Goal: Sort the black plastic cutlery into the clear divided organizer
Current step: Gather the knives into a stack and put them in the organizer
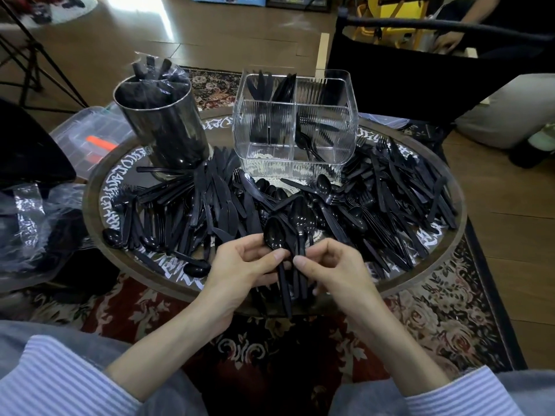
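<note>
Both hands meet at the near edge of the round tabletop [90, 187]: left hand [240, 265] and right hand [333, 265], fingers pinching a small bunch of glossy black spoons [295, 232] by the handles, bowls up. Loose black plastic cutlery [390, 199] covers the tabletop. Clear ribbed divided organizer [295, 124] stands behind, some pieces inside. Shiny metal cylinder [163, 124] to its left.

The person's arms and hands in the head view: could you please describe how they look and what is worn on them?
Both hands are bare: the left hand and right hand wear no gloves, and no rings or watch are visible. The forearms are uncovered. Each arm has a sleeve pushed up toward the elbow: the left sleeve and right sleeve are of light fabric with fine blue and white stripes.
</note>
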